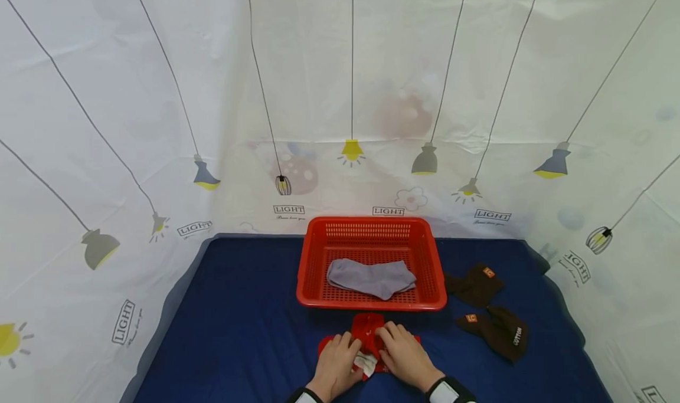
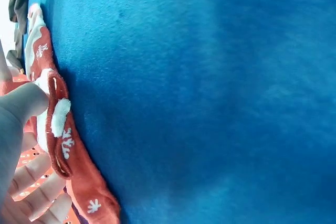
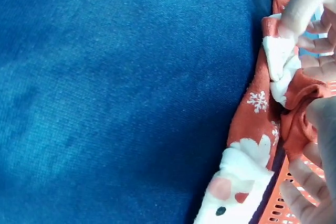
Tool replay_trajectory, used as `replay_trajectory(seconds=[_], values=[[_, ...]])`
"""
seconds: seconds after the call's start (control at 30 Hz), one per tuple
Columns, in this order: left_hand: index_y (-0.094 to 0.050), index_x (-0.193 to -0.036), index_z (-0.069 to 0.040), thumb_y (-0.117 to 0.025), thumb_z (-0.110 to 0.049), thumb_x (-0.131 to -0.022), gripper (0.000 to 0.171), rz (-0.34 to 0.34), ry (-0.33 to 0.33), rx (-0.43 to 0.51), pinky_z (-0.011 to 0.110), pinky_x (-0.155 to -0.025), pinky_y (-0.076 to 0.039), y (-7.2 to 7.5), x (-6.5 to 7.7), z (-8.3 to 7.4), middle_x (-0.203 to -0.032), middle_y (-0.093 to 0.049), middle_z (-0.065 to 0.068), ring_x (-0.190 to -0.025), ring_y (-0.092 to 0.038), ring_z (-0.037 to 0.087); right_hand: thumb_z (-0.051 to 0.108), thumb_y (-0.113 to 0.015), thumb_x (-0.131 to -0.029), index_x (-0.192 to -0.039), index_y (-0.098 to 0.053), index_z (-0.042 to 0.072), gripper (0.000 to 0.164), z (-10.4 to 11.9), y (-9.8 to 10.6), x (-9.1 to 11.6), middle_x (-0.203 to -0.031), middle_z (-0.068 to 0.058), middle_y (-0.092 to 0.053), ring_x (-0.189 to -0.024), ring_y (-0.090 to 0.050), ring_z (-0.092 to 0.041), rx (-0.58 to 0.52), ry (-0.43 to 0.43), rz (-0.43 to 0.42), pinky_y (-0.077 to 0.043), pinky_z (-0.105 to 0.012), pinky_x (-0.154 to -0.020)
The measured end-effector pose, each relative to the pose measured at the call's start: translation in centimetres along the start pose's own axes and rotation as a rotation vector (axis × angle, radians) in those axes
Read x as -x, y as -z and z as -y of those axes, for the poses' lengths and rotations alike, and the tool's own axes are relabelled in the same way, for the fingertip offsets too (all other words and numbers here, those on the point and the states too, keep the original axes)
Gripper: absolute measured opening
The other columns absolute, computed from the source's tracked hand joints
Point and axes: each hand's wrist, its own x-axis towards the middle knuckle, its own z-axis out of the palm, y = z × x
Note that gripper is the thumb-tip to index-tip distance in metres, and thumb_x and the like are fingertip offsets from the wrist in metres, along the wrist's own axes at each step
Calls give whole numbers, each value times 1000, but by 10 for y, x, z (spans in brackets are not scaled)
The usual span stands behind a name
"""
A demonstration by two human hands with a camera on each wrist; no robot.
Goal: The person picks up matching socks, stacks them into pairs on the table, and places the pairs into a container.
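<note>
A pair of red Christmas socks (image 1: 366, 327) with white patches lies bunched on the blue cloth, in front of the basket. Snowflakes and a white face decorate the sock (image 3: 248, 121) in the right wrist view. My left hand (image 1: 337, 361) pinches the fabric from the left, its thumb at the cuff opening (image 2: 59, 156) in the left wrist view. From the right, my right hand (image 1: 406, 356) holds a red fold between thumb and curled fingers. Parts of the socks are hidden beneath both hands.
Just beyond the hands stands a red plastic basket (image 1: 304, 300) with grey socks (image 1: 372, 278) inside. Dark brown socks lie to its right, one (image 1: 475, 286) behind another (image 1: 502, 335). A white curtain (image 1: 340, 84) printed with lamps surrounds the blue surface (image 1: 234, 320).
</note>
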Motion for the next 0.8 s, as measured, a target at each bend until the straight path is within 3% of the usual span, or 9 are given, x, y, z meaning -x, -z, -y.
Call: replay_trajectory(seconds=[0.13,0.27,0.47,0.67,0.8], values=[[-65,-102,-17,-87,-38,-73,42,39,6,16,28,-66,-46,0,3,1,-91,-53,1,-75,-51,16,14,-82,-86,-120,-63,8,40,0,-1,-2,-104,-3,-55,-85,-56,-20,-23,-4,18,-50,-35,-70],[-65,-102,-17,-88,-37,-71,44,51,13,25,28,-67,-46,-2,4,1,-90,-53,0,-76,-51,16,11,-83,-84,-119,-63,6,40,2,-4,-4,-103,-3,-55,-83,-59,-20,-39,49,8,-52,-35,-70],[-63,-98,-16,-86,-30,-70,39,7,12,10,29,-66,-44,-8,3,1,-87,-52,1,-74,-51,18,4,-81,-83,-116,-62,6,38,5,-11,-6,-101,-3,-53,-80,-59,-20,-73,98,1,-53,-35,-70],[-61,-90,-16,-84,-20,-68,32,-81,-8,12,28,-60,-42,-11,2,-1,-80,-52,1,-68,-51,18,1,-76,-84,-110,-60,7,31,7,-15,-5,-97,-3,-51,-77,-56,-20,-93,69,65,-51,-34,-69],[-61,-89,-15,-82,-17,-69,29,-82,-11,17,28,-60,-42,-9,1,-2,-79,-54,1,-69,-53,19,0,-74,-84,-107,-57,6,29,9,-15,-5,-94,-3,-50,-75,-55,-20,-91,64,88,-51,-34,-68]])
